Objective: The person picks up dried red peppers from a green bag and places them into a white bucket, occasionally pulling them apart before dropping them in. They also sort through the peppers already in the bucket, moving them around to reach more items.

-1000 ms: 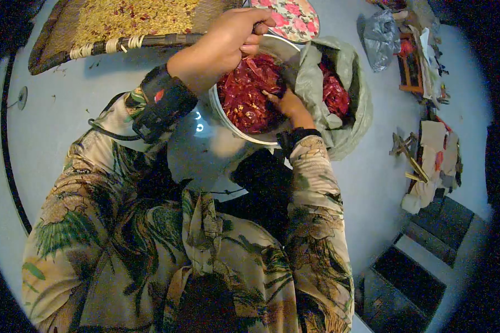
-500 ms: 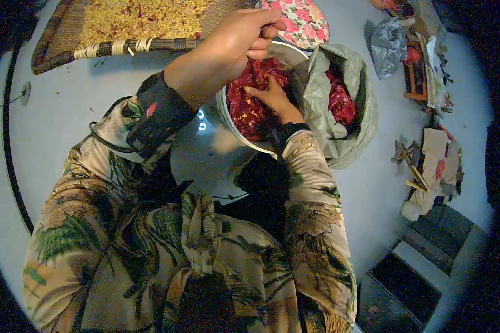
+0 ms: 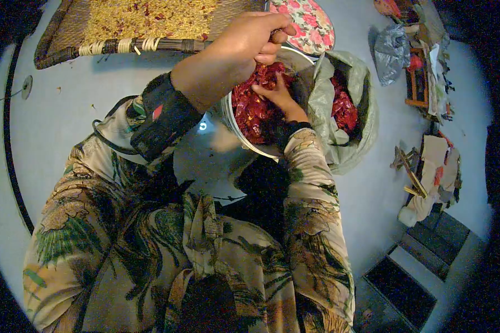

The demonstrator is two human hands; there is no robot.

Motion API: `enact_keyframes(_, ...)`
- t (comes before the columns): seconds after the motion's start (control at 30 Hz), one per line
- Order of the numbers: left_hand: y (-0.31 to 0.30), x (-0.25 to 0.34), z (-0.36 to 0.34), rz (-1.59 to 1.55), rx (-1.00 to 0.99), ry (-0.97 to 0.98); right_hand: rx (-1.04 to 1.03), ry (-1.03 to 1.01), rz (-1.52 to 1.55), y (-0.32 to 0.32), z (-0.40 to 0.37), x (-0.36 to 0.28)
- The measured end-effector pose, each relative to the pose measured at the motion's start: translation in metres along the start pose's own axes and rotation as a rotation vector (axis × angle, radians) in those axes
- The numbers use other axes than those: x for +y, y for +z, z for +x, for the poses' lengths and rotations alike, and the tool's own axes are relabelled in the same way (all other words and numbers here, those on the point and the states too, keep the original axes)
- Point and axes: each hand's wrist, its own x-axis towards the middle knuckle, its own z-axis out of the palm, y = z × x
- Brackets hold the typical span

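Left hand (image 3: 250,41) raised above metal bowl (image 3: 233,129), fingers bunched together; right hand (image 3: 278,94) pressed into dried red chillies (image 3: 249,114), fingers apart; green sack (image 3: 344,143) alongside.

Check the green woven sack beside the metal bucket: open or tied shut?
Open. The green woven sack's mouth gapes wide, and red dried chillies show inside it.

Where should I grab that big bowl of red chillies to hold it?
Best by the rim of the bowl, from above at the far edge, where the left hand seems to clamp it. The wall is smooth and rounded, and the right hand and chillies fill the inside.
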Motion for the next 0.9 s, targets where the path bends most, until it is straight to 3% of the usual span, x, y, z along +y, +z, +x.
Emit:
enact_keyframes(0.1, 0.001, 0.001, 0.002, 0.014, -0.024, -0.023, -0.161, -0.050, -0.025, 0.014, -0.022, -0.043)
enact_keyframes(0.53, 0.007, 0.004, 0.001, 0.051, -0.006, -0.013, -0.099, -0.039, -0.490, -0.011, -0.043, -0.077)
enact_keyframes(0.67, 0.008, 0.002, 0.003, 0.034, -0.005, -0.007, 0.016, -0.104, -0.704, -0.018, -0.045, -0.087)
enact_keyframes(0.9, 0.012, -0.001, 0.006, 0.065, 0.016, -0.004, 0.308, -0.427, -0.893, 0.001, -0.035, -0.065)
